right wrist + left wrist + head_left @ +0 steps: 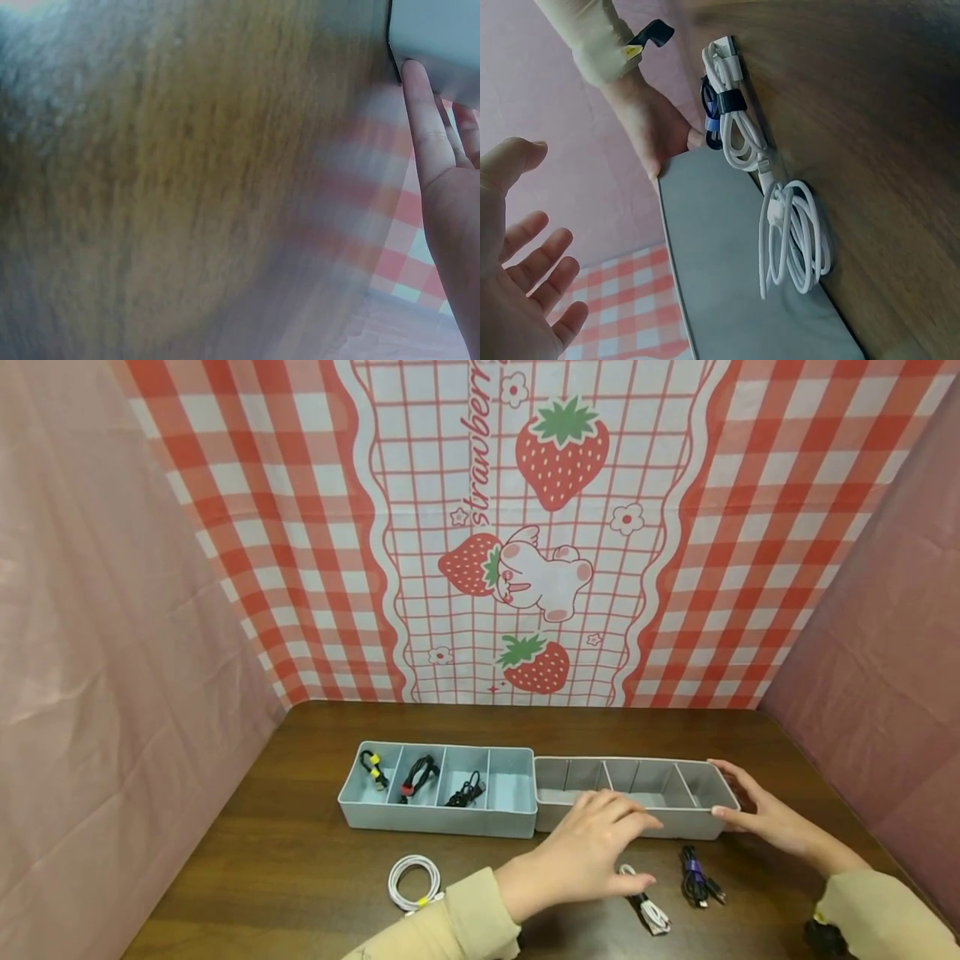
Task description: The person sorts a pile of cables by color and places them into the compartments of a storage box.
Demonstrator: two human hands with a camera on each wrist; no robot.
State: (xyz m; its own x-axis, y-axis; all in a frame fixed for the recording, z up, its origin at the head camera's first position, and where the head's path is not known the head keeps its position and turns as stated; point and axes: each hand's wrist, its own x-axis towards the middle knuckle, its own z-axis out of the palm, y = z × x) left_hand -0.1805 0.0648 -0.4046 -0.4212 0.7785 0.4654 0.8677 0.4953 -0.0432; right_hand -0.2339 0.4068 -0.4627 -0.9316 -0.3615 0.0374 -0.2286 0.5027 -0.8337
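A grey divided storage box [697,824] stands on the table with its right end in my right hand [776,822], thumb at the front corner and fingers around the far side. My left hand [581,852], fingers spread and holding nothing, is raised in front of that box. Below it lies a white cable [654,912] bound with a black strap. To the right is a black cable [693,878] with a purple tie. The left wrist view also reveals a coiled white cable [799,240], which my left arm or hand hides in the head view.
A light blue divided box [442,820] adjoins the grey one on the left. Its compartments hold a black cable with yellow bands [373,768], one with a red band [418,778] and another black cable [467,790]. A round white cable coil [414,860] lies in front.
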